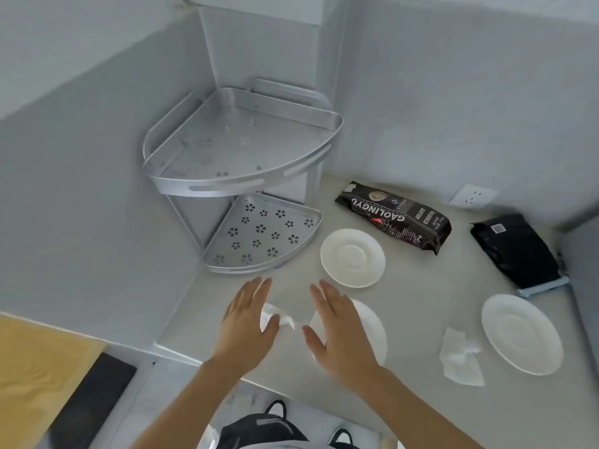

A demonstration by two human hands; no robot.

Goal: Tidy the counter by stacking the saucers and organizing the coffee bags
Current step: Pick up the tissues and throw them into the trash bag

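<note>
Three white saucers lie apart on the pale counter (421, 306): one in the middle (352, 257), one at the right (522, 333), and one (372, 332) partly hidden under my right hand (340, 332). My left hand (248, 322) hovers flat beside it, over a crumpled white tissue (275, 315). Both hands are open and hold nothing. A black coffee bag printed GAOLINGYU (393, 217) lies flat behind the middle saucer. A second black coffee bag (518, 251) lies by the right wall.
A two-tier metal corner rack (240, 186) stands in the back left corner, both shelves bare. Another crumpled tissue (460, 358) lies left of the right saucer. A wall socket (473, 196) is behind the bags. The counter's front edge runs below my wrists.
</note>
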